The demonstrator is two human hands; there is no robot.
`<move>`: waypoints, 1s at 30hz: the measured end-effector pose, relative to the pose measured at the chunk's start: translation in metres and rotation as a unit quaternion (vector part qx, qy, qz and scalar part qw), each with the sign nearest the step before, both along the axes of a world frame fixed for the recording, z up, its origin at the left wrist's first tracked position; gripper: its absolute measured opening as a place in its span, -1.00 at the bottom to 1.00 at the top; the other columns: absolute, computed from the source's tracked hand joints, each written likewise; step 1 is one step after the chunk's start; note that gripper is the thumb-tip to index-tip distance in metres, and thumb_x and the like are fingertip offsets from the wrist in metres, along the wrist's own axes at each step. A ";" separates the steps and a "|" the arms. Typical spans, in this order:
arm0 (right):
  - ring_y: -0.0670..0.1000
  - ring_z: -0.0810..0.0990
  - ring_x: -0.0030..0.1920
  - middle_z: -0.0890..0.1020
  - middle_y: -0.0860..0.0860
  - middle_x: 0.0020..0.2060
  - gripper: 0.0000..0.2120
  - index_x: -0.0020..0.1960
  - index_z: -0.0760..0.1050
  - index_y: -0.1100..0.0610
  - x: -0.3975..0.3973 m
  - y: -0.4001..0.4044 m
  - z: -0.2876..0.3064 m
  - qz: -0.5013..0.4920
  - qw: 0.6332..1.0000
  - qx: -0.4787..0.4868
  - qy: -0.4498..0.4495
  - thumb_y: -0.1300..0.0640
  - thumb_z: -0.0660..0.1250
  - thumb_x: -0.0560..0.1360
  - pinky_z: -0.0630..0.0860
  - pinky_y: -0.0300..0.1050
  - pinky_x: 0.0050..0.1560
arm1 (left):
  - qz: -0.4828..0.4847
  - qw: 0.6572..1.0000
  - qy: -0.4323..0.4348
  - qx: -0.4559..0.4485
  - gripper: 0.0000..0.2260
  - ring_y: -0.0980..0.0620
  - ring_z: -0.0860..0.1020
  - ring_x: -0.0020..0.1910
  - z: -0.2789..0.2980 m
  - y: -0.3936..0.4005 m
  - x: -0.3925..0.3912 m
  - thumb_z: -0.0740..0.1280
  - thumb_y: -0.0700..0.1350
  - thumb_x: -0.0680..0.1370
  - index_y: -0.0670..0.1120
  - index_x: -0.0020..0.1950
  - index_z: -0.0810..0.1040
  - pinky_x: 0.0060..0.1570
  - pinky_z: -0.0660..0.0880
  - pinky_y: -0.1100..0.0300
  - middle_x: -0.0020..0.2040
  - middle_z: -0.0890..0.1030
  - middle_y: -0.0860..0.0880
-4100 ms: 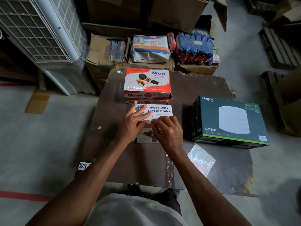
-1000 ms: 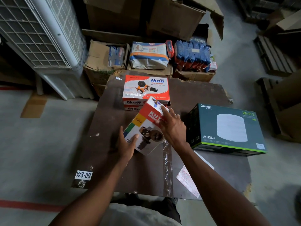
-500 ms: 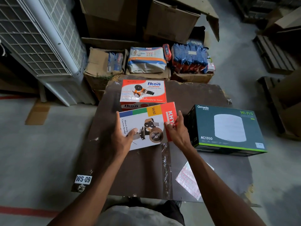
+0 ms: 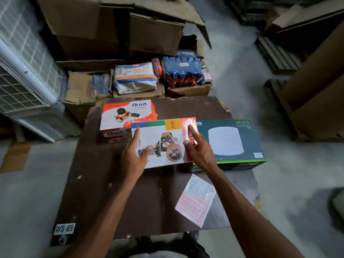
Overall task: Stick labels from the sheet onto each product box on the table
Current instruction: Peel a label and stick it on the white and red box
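Tape dispenser box (image 4: 163, 144): now lies flat, picture side up, its right end overlapping the near-left corner of the green Wi-Fi box (image 4: 230, 142), with the Ikon box stack (image 4: 126, 118) just behind and to the left. Four seconds back it stood on the table showing its "Heavy Duty Carton Sealer" face; a second ago it was mid-turn, tilted; half a second ago it sat gripped between both hands.

Left hand (image 4: 134, 155): fingers straight and spread, thumb lying on the printed face, easing off the box's left edge.

Right hand (image 4: 199, 148): fingers straight, resting on the red end strip; holds nothing (grip of a moment ago gone).

Label sheet (image 4: 195, 200): lies on the table near the front edge, under the right forearm, apart from all boxes; it sits in about the same spot as before.

Reading: box looks turned to a fresh face and set down; probably the sheet comes next.

Label on this face: cannot tell, blurred.
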State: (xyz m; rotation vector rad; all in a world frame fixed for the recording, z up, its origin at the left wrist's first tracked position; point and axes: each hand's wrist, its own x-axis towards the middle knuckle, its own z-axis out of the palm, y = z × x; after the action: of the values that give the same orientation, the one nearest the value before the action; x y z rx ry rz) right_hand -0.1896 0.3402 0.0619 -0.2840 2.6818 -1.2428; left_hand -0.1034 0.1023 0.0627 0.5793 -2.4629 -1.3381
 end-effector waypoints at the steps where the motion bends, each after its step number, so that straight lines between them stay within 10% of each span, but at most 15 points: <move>1: 0.15 0.59 0.32 0.42 0.05 0.51 -0.44 0.59 0.12 -0.38 -0.006 0.013 0.003 -0.011 1.000 0.011 -0.002 -0.23 0.23 0.64 0.54 0.21 0.32 | -0.013 1.000 -0.003 -0.003 -0.31 0.09 0.42 0.38 0.001 0.013 -0.007 0.49 -0.06 0.54 0.12 0.61 0.27 -0.07 0.49 0.42 0.52 0.40 0.02; 3: 0.19 0.61 0.27 0.46 0.12 0.43 -0.43 0.58 0.14 -0.38 -0.019 0.041 0.009 -0.031 0.999 0.021 0.001 -0.25 0.24 0.62 0.54 0.21 0.29 | -0.041 0.999 -0.006 -0.003 -0.32 0.09 0.38 0.41 0.004 0.042 -0.023 0.49 -0.06 0.54 0.09 0.60 0.29 0.00 0.43 0.54 0.53 0.37 0.01; 9: 0.19 0.66 0.18 0.54 0.17 0.35 -0.38 0.57 0.24 -0.32 -0.061 0.129 0.025 -0.056 0.998 0.038 -0.005 -0.26 0.29 0.54 0.60 0.22 0.22 | -0.110 0.993 -0.009 -0.029 -0.39 -0.11 0.24 0.56 0.011 0.126 -0.077 0.46 -0.04 0.56 0.03 0.58 0.34 0.49 0.30 0.07 0.58 0.26 -0.19; 17: 0.18 0.63 0.27 0.54 0.15 0.43 -0.43 0.61 0.28 -0.13 -0.113 0.224 0.010 -0.053 0.993 0.098 -0.037 -0.06 0.35 0.64 0.49 -0.08 0.09 | -0.183 0.979 -0.093 0.002 -0.36 -0.07 0.42 0.43 -0.013 0.208 -0.133 0.43 0.10 0.56 0.08 0.60 0.29 0.36 0.42 0.10 0.48 0.36 -0.14; 30: 0.24 0.49 0.42 0.35 0.11 0.56 -0.45 0.64 0.12 -0.24 -0.130 0.250 -0.030 -0.014 0.994 0.076 -0.078 -0.06 0.20 0.71 0.57 0.27 0.29 | -0.167 0.978 -0.124 0.010 -0.45 -0.07 0.27 0.55 -0.038 0.236 -0.144 0.34 0.09 0.62 0.19 0.60 0.26 0.39 0.45 -0.05 0.63 0.15 -0.03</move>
State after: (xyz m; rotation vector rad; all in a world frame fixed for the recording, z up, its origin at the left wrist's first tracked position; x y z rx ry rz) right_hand -0.3193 0.5900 0.0321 -0.1235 2.6337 -1.0154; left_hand -0.2472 0.3382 0.0249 0.3632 -2.8526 -1.4910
